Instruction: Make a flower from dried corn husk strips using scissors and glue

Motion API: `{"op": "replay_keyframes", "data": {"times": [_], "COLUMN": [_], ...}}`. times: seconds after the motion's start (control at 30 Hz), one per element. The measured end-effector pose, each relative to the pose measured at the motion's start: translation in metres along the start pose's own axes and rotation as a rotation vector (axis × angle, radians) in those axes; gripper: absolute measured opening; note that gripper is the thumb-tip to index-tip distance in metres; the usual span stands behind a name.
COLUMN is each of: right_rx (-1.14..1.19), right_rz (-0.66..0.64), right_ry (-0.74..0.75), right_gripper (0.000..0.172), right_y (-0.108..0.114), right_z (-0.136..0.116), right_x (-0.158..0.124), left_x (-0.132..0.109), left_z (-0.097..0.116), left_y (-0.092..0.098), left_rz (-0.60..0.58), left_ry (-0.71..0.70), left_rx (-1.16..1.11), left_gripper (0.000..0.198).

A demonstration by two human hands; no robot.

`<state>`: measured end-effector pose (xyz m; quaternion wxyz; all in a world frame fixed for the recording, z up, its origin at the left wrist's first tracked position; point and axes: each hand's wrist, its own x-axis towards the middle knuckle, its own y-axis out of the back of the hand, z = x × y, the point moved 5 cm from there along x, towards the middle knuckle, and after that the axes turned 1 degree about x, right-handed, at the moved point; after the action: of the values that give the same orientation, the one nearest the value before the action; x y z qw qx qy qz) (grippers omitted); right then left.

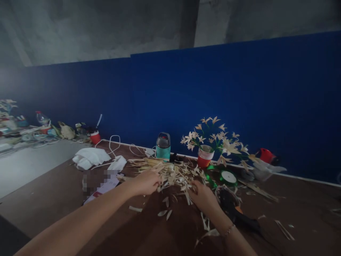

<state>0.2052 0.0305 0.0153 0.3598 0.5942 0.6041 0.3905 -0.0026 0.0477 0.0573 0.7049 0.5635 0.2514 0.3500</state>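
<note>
A heap of pale dried husk strips and small flower pieces (176, 173) lies on the brown tabletop between my hands. At its near left edge, my left hand (148, 182) has its fingers curled in; whatever they hold is hidden. My right hand (201, 195) is at the heap's right side, thumb and fingers bent together by the strips, and what is in them is too small to make out. A few loose petal-shaped pieces (162, 213) lie just in front of the heap. Both forearms reach in from below.
Behind the heap stand a teal-and-grey bottle-like container (163, 146) and red paper cups (204, 160) holding pale flowers (222, 140). A green ribbon spool (228, 177) and a black glue gun (236, 209) lie right. White cloth (92, 157) lies left; a blue panel (170, 96) borders the back.
</note>
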Motion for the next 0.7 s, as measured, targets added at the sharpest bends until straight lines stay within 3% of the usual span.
{"op": "replay_keyframes", "data": {"times": [0.23, 0.47, 0.6, 0.7], "right_rx": [0.008, 0.017, -0.06, -0.104], "right_rz": [0.008, 0.014, -0.013, -0.007], "right_ry": [-0.026, -0.047, -0.032, -0.052], "right_gripper": [0.02, 0.025, 0.019, 0.026], "right_y": [0.007, 0.02, 0.016, 0.01], "right_z": [-0.001, -0.001, -0.001, 0.004], "right_x": [-0.002, -0.008, -0.011, -0.009], "left_x": [-0.002, 0.013, 0.023, 0.028], "left_z": [0.005, 0.031, 0.037, 0.038], "left_y": [-0.005, -0.03, -0.043, -0.052], "left_rz": [0.027, 0.058, 0.012, -0.013], "left_ry": [0.018, -0.096, -0.139, -0.168], "left_rx": [0.023, 0.086, 0.216, 0.237], "left_gripper": [0.023, 0.013, 0.006, 0.008]}}
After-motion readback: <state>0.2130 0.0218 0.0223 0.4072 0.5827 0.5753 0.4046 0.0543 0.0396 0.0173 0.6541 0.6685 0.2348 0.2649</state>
